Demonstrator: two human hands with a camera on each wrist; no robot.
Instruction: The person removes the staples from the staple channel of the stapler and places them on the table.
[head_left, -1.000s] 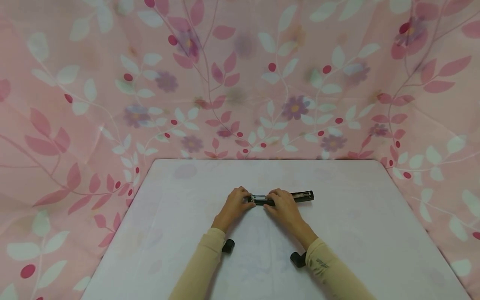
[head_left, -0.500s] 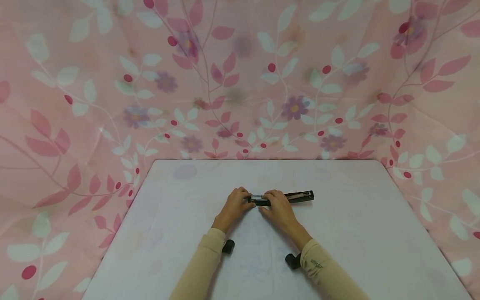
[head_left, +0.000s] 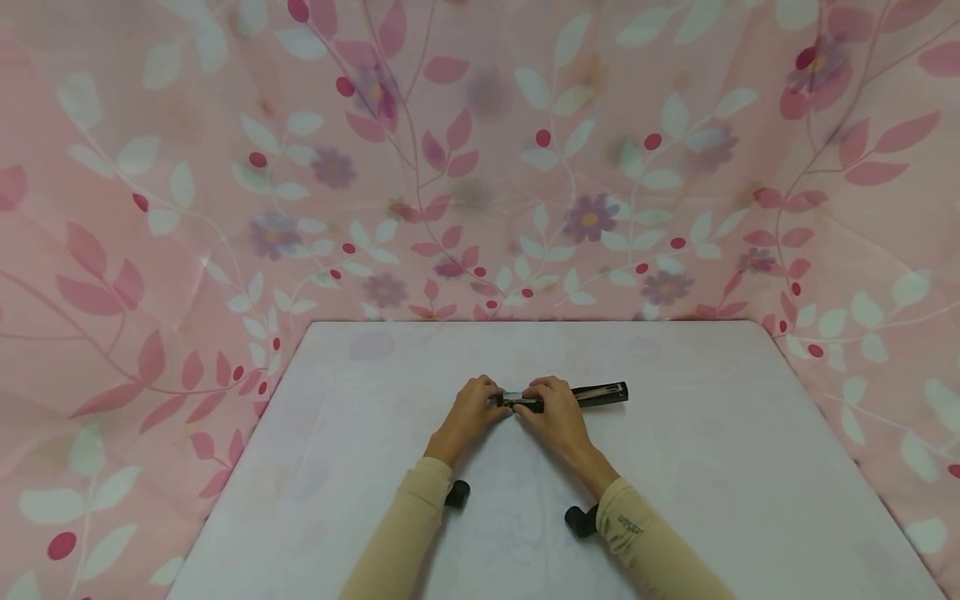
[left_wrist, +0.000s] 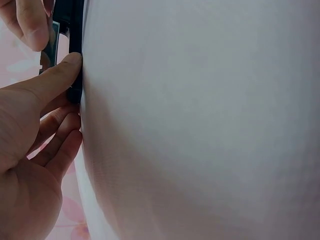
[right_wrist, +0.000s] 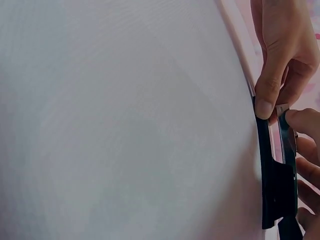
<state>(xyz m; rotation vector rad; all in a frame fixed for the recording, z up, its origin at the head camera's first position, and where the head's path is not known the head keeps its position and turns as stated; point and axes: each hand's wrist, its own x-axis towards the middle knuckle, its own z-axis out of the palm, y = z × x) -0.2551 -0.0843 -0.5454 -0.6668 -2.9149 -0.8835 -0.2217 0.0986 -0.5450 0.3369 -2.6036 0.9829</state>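
A black stapler (head_left: 600, 395) lies across the table, its top arm swung back to the right and its metal magazine (head_left: 513, 397) bared. My left hand (head_left: 470, 414) pinches the left end of the black base between thumb and fingers, as the left wrist view also shows at the base (left_wrist: 75, 30). My right hand (head_left: 558, 421) grips the stapler around its middle. In the right wrist view the right thumb (right_wrist: 301, 121) lies on the magazine close to its free end, with the other fingers on the far side. A gap separates magazine and base there.
The white-covered table (head_left: 405, 358) extends around both hands. Pink floral fabric (head_left: 480, 167) hangs behind it and along both sides. Black wrist cameras (head_left: 581, 522) stick out from both cuffs.
My right hand has slid left along the stapler toward the left hand, baring more of the opened top arm. The left hand and the stapler stay in place.
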